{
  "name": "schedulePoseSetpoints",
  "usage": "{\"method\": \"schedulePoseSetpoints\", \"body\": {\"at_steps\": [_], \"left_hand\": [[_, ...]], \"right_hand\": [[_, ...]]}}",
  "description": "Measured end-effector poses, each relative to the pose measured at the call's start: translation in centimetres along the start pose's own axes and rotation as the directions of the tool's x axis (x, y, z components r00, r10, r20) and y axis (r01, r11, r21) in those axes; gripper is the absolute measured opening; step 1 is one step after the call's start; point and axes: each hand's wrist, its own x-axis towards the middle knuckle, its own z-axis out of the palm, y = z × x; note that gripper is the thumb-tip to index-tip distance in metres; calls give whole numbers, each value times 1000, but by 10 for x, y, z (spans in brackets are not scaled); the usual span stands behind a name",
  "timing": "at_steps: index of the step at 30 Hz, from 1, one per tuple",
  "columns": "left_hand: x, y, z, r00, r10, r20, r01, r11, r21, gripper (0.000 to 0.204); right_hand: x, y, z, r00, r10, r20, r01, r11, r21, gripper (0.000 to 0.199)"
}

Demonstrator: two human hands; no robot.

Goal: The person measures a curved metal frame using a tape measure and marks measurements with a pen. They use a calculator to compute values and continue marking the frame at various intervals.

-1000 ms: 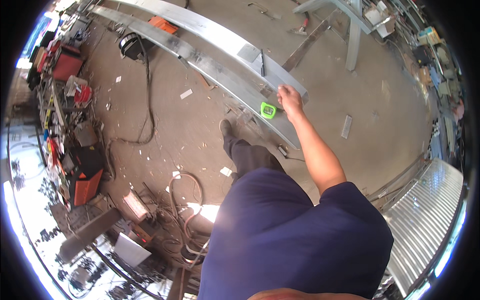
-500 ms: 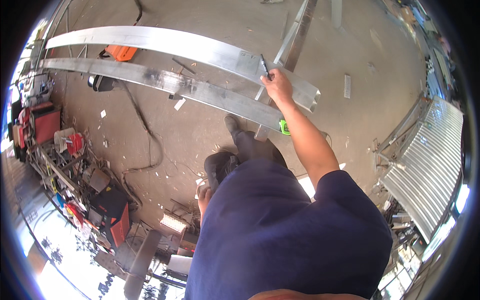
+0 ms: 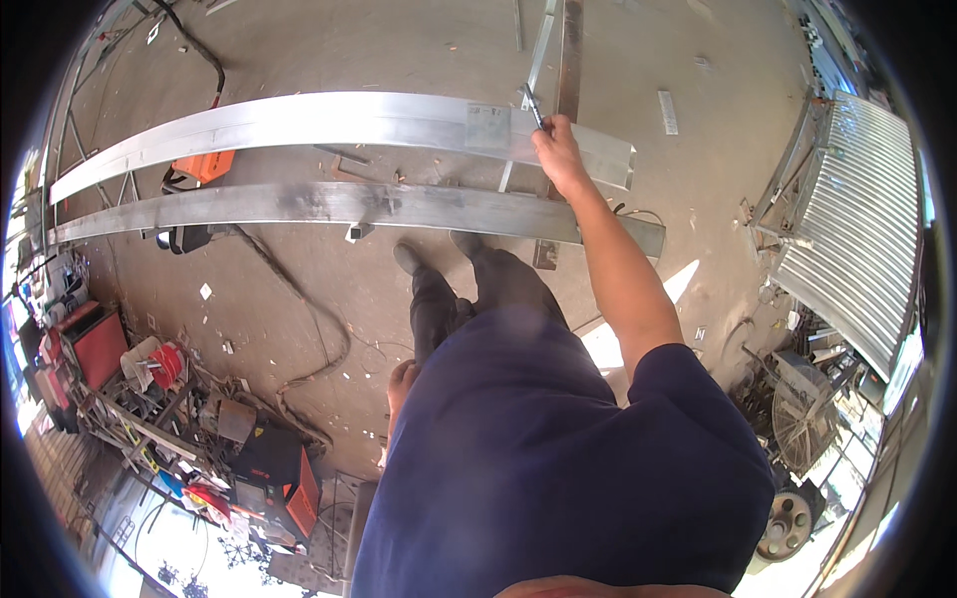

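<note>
My right hand (image 3: 560, 157) is closed round a slim dark-and-silver pen-like tool (image 3: 532, 104), which points up and away above the far metal beam (image 3: 329, 120). That beam is long, bright silver and hollow at its right end, with a greyer patch (image 3: 487, 128) left of my hand. Nearer to me lies a second, duller metal beam (image 3: 299, 203), roughly side by side with it. My right forearm passes over its right part. Down beside my thigh hangs my left hand (image 3: 402, 379), partly hidden by my shirt; its fingers do not show clearly.
A rusty steel bar (image 3: 570, 60) runs under the beams. An orange machine (image 3: 204, 165) sits behind them, and a dark cable (image 3: 289, 279) snakes over the floor. Equipment, including a black-and-orange box (image 3: 284, 473), crowds the left. Corrugated sheet (image 3: 852, 219) stands at right.
My body has moved a little left along the beams, and the view has turned. My right hand keeps the pen-like tool over the far beam. The green tape measure no longer shows.
</note>
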Motion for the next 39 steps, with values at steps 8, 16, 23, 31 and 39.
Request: {"method": "schedulePoseSetpoints", "body": {"at_steps": [8,16,23,31,39], "left_hand": [[20,9,-51,999,27,-25,-25,997,71,37],[37,-6,-59,999,43,-2,-43,997,-65,34],[30,23,-62,999,16,40,-15,1000,-25,34],[27,25,-51,996,82,-28,-76,983,169,37],[35,29,-46,996,78,-43,-72,990,124,38]], "right_hand": [[17,-28,19,962,-121,247,221,874,-432,100],[26,-26,22,940,-105,323,273,800,-534,101],[19,-29,19,947,-165,275,293,793,-534,87],[25,-9,22,947,-263,187,280,957,-76,58],[-45,0,8,887,38,460,-126,979,163,35]]}}
